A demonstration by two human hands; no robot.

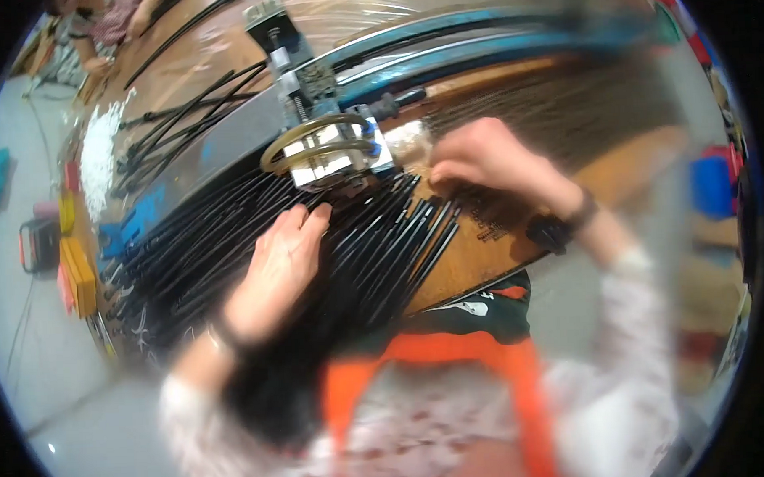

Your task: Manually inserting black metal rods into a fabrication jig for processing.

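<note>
My left hand (pixel 283 254) lies over a spread of thin black rods (pixel 382 247), its fingers bent and close together just below a metal machine head (pixel 319 161). Whatever sits under those fingertips is hidden. To the right of the machine head, my right hand (pixel 484 155) is closed with its fingers curled in. It hovers beside a small pile of clear, shiny pieces (pixel 411 145), too blurred to name. What its fingers hold, if anything, does not show. A yellowish tube (pixel 271 158) loops around the machine head.
Blue rails (pixel 468 55) run from the machine to the far right. More black rods (pixel 197 110) and a white heap (pixel 103 156) lie at the far left. A yellow box (pixel 79 276) stands at the left edge. Another person's hand (pixel 98 66) shows at the upper left.
</note>
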